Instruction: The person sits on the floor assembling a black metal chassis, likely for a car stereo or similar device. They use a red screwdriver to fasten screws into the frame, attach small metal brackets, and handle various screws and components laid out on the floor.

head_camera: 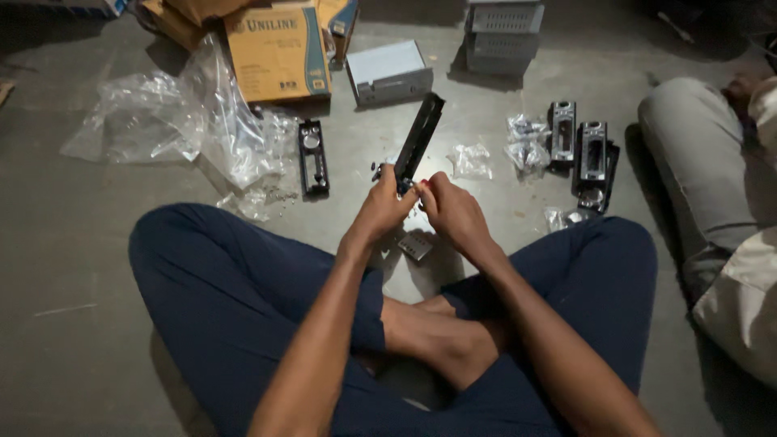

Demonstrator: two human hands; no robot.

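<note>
black lock plate (419, 137) gripped at its near end in both your closed hands, left hand (387, 209), right hand (449, 209), above the floor (81, 267); one plate (312, 156) lies far-left, a few more (584, 154) far-right, progress unclear.

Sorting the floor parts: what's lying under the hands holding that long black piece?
Under the left hand and right hand, a small grey perforated metal piece lies on the floor; the hands cover its upper part.

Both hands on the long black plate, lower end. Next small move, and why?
Probably steady the black plate with the left hand while the right hand works its lower end: both hands meet there, and the plate stands tilted, upper end free above the floor.
</note>
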